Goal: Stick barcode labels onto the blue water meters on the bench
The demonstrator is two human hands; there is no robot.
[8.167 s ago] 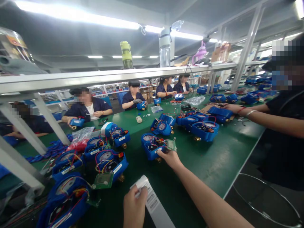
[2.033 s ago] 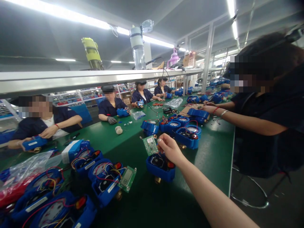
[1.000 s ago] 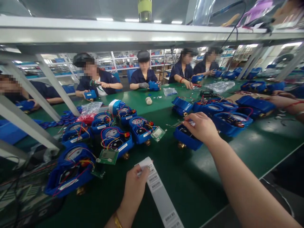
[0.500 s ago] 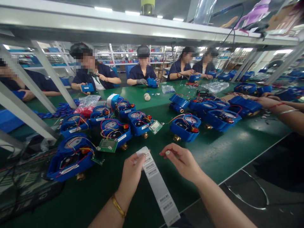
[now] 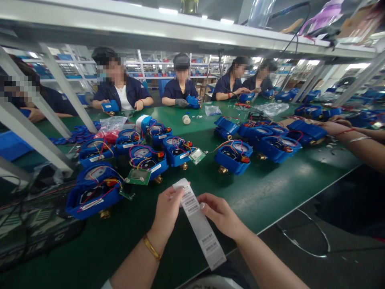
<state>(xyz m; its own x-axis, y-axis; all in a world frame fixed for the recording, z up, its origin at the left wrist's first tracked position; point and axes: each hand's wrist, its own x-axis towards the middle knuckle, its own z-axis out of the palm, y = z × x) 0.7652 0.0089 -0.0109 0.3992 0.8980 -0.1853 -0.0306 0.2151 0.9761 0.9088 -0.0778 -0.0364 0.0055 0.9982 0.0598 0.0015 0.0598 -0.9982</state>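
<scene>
My left hand pinches the upper end of a long white strip of barcode labels, its thumb lying on top. The strip slants down toward my body, with printed barcodes near both ends and a blank stretch between them. My right hand is at the strip's right edge, thumb and forefinger closed together on the edge just beside the upper barcodes. Beyond my hands stand several blue water meters with exposed wires, brass fittings and white labels. A green circuit board hangs by wires from one of them.
Another blue meter stands right of centre, near more housings. A co-worker's arm reaches in from the right. Co-workers sit across the green table. Slanted metal posts rise at left beneath an overhead shelf.
My right hand has moved left and down to the edge of the label strip. The co-worker across at left has lowered a hand. The view has shifted slightly.
</scene>
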